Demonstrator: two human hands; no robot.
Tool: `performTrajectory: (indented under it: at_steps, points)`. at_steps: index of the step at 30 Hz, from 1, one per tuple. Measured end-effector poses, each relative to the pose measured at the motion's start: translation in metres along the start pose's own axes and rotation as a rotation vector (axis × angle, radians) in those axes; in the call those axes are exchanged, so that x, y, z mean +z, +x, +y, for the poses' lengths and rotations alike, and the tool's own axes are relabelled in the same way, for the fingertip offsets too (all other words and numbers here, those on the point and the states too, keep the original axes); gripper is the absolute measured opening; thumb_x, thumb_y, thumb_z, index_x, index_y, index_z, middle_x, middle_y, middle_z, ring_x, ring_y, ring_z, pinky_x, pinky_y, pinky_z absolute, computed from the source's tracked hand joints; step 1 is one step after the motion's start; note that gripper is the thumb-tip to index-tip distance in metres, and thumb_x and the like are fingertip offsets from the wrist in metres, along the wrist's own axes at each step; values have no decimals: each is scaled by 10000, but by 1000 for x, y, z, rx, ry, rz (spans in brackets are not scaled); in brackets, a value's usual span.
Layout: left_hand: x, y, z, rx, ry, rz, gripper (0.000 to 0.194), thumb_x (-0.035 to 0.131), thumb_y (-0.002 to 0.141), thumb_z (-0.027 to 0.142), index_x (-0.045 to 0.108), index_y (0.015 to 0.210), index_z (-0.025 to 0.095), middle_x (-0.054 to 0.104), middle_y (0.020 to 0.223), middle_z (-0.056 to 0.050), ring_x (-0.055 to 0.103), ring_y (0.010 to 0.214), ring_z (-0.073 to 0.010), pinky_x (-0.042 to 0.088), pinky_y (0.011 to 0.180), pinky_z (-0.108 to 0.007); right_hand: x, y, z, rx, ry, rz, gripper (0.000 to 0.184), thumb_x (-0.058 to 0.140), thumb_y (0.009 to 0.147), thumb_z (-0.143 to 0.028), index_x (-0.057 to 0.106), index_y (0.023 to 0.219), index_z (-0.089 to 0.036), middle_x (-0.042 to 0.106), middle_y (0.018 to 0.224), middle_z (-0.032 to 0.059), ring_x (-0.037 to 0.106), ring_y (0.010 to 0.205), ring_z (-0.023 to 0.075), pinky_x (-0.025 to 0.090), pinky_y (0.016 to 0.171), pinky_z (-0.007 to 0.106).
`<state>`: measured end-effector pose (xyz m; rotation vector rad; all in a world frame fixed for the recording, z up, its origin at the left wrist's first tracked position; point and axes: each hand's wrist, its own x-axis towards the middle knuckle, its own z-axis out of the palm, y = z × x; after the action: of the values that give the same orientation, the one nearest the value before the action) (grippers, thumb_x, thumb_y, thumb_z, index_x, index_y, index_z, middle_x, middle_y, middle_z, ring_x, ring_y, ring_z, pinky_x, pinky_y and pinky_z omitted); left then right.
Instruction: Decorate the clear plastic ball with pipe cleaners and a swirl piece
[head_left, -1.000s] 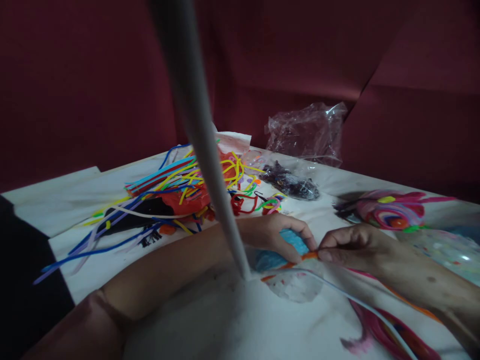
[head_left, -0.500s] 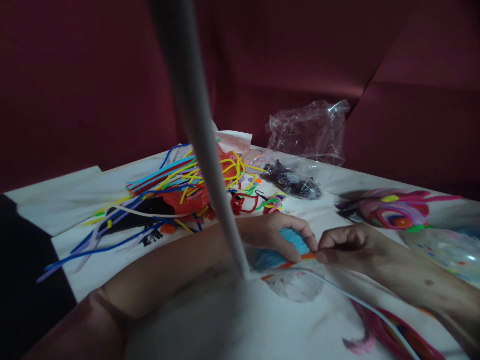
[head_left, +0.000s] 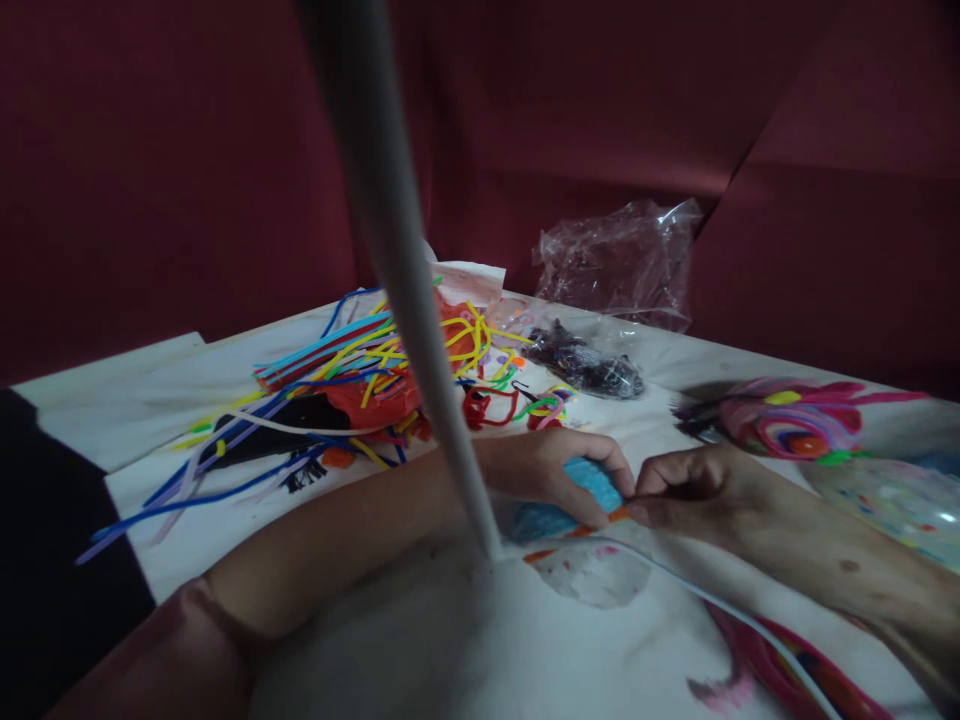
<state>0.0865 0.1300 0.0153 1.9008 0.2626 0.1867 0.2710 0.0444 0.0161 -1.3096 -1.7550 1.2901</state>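
My left hand (head_left: 559, 468) and my right hand (head_left: 694, 490) meet fingertip to fingertip low on a white table cover (head_left: 225, 510). Both pinch a thin orange pipe cleaner (head_left: 600, 522) that runs between them. A light blue fuzzy piece (head_left: 592, 480) lies under the curled fingers of my left hand. A white cord (head_left: 720, 605) trails from near the hands toward the lower right. A blurred grey-white strap (head_left: 405, 280) hangs close to the camera and hides part of my left forearm.
A heap of coloured pipe cleaners (head_left: 360, 375) lies at the back left. Behind are a small bag of dark bits (head_left: 585, 368) and a crumpled clear plastic bag (head_left: 622, 262). A pink coiled piece (head_left: 787, 418) and a speckled clear balloon (head_left: 900, 500) lie right. Dark red cloth forms the backdrop.
My hands have stayed pinched together on the orange pipe cleaner; the fingers shifted only slightly and the view drifted a little.
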Motion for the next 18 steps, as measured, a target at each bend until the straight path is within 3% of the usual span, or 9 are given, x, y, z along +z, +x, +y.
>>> performTrajectory:
  at_steps: [10,18]
  points:
    - [5,-1,12,-103,42,27,226,631,651,58,531,830,152,465,709,60,422,653,-66,350,596,-172,2,0,-2,-51,-34,-35,267,632,751,-364,628,638,-122,419,560,-3,282,453,116,246,400,140]
    - [9,0,17,-157,58,67,194,622,625,104,529,790,148,456,666,78,430,617,-63,331,602,-179,3,1,-3,-9,-121,-54,314,593,732,-415,632,631,-121,443,581,7,320,462,129,268,412,162]
